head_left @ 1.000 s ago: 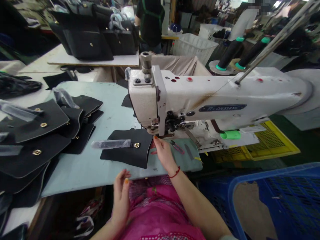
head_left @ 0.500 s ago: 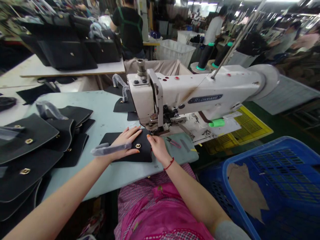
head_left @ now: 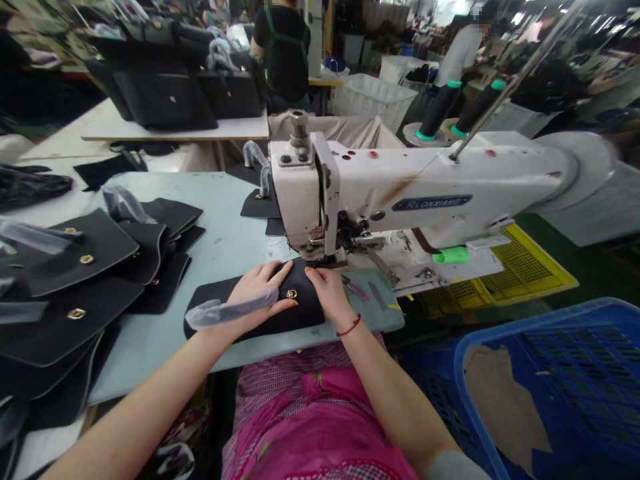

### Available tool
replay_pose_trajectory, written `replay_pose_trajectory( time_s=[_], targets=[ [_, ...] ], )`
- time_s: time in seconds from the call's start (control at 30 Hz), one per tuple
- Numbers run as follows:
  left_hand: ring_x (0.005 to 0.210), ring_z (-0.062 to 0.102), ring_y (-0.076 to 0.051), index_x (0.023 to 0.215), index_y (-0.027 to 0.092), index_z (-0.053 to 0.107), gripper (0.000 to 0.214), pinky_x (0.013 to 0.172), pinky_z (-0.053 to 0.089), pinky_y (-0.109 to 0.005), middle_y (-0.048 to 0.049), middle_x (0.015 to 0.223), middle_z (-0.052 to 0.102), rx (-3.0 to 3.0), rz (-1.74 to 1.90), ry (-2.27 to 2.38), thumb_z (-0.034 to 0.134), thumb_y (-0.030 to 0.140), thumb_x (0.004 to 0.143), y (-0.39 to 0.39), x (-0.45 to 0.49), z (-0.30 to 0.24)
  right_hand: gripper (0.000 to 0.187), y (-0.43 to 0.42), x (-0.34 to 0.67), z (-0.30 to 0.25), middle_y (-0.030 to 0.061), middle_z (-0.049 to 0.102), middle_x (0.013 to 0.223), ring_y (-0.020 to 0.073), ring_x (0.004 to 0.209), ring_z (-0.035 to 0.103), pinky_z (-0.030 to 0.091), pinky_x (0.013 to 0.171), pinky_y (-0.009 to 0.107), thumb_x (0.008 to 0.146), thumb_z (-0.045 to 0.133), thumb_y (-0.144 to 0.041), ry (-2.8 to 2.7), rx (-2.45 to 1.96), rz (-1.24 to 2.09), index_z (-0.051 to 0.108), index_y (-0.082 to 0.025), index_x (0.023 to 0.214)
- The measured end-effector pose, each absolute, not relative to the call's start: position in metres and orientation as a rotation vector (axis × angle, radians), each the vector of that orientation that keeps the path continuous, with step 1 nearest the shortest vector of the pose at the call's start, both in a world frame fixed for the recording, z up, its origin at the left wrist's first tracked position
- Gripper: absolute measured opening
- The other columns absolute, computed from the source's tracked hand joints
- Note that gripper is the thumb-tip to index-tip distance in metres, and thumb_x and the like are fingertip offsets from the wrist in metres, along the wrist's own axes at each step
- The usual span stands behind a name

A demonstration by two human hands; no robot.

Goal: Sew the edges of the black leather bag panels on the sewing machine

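A black bag flap [head_left: 300,319] with a gold clasp [head_left: 291,293] lies on the light blue table [head_left: 165,340], its far edge under the needle of a white sewing machine [head_left: 400,193]. My left hand [head_left: 257,290] lies flat on the flap, fingers spread, over a clear plastic strip [head_left: 220,312]. My right hand [head_left: 327,293] rests fingers down on the flap's right edge, just in front of the presser foot.
A stack of black flaps [head_left: 75,280] with gold clasps fills the table's left side. Small snips [head_left: 356,288] lie right of my right hand. A blue crate [head_left: 550,380] stands at lower right, a yellow tray [head_left: 525,267] beyond it. People stand behind near black bags [head_left: 170,93].
My left hand came up from my lap and lay down on the flap. Both hands now press the flap, which sits a little nearer the machine's foot.
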State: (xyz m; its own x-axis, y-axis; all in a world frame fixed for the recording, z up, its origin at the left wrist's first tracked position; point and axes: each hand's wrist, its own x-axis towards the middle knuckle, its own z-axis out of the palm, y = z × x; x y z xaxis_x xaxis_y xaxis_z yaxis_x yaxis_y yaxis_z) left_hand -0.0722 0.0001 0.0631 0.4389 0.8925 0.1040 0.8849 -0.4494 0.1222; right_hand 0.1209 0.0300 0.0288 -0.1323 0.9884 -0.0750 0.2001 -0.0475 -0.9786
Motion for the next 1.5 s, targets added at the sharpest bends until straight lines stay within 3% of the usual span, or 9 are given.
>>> replay_pose_trajectory(
  time_s=[0.73,1.5],
  targets=[
    [0.110,0.054,-0.033,0.145,0.016,0.040,0.078,0.094,0.046,-0.043,-0.0167,0.130,0.055,2.680,0.257,1.768,0.047,0.066,0.085,-0.011,-0.061,0.071,0.045,0.029,0.123,0.037,-0.0041,0.033,0.055,0.0092,0.056,0.029,0.019,0.050,0.024,0.081,0.049,-0.054,-1.457,-1.369,1.215,0.040,-0.018,0.054],
    [0.108,0.055,-0.034,0.143,0.015,0.044,0.076,0.094,0.045,-0.045,-0.0179,0.127,0.057,2.673,0.132,1.822,0.052,0.063,0.084,-0.003,-0.057,0.077,0.048,0.019,0.138,0.039,-0.0033,0.035,0.055,0.0096,0.054,0.034,0.021,0.052,0.025,0.090,0.046,-0.050,-1.589,-1.328,1.142,0.040,-0.018,0.055]
  ],
)
